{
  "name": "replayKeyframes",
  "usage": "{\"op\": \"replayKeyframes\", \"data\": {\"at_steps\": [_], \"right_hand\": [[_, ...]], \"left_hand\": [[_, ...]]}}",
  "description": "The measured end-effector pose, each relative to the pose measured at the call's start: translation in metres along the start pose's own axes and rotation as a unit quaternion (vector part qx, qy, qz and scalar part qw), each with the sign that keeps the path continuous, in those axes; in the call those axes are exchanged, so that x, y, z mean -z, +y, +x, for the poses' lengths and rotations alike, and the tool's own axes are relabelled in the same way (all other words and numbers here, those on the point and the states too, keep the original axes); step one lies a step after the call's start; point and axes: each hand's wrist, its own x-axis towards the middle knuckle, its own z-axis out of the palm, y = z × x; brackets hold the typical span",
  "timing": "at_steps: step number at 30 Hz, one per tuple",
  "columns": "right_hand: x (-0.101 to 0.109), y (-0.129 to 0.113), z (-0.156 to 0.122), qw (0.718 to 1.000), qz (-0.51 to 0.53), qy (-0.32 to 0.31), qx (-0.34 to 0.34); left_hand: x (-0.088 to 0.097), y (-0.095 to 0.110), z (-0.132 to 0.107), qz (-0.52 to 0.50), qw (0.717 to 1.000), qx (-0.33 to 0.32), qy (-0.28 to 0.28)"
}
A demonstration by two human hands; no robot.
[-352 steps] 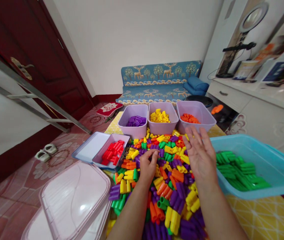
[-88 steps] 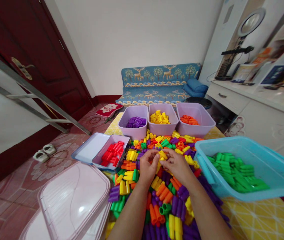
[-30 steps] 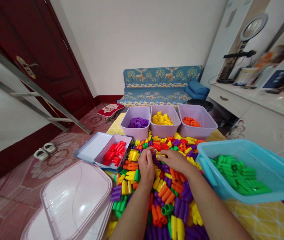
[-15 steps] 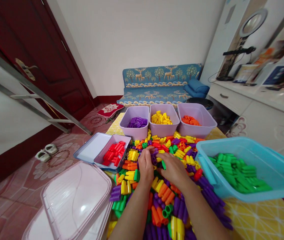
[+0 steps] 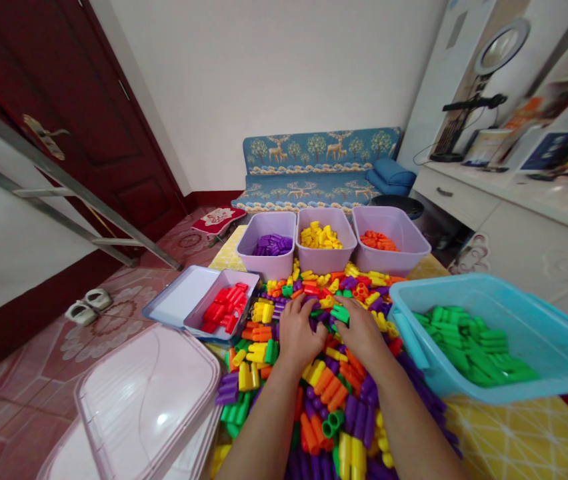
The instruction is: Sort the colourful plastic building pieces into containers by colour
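Note:
A heap of short plastic tube pieces (image 5: 334,393) in yellow, orange, purple, green and red covers the table before me. Both hands rest on the heap's middle, side by side. My left hand (image 5: 298,333) lies palm down with curled fingers digging among purple pieces; what it holds, if anything, is hidden. My right hand (image 5: 361,330) pinches a green piece (image 5: 341,313) at its fingertips. A light blue tub (image 5: 559,373) with green pieces sits just right of my right hand.
Three lilac bins stand at the back: purple pieces (image 5: 267,245), yellow (image 5: 320,241), orange (image 5: 389,243). A lilac tray of red pieces (image 5: 224,308) rests on a blue lid (image 5: 177,303) at left. A pink lidded box (image 5: 134,407) sits front left. Sofa and cabinet behind.
My right hand has closed on a green piece and shifted slightly right. The left hand stays pressed into the pile, fingers working among the purple pieces.

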Motion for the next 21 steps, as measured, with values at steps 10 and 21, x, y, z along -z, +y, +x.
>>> {"op": "replayKeyframes", "data": {"at_steps": [10, 21], "right_hand": [[-0.002, -0.008, -0.003, 0.991, 0.129, -0.023, -0.012], [0.005, -0.015, -0.004, 0.935, 0.355, -0.025, -0.019]], "left_hand": [[-0.004, -0.002, -0.001, -0.033, 0.999, 0.01, -0.009], [0.005, 0.005, -0.003, -0.312, 0.948, 0.047, 0.051]]}}
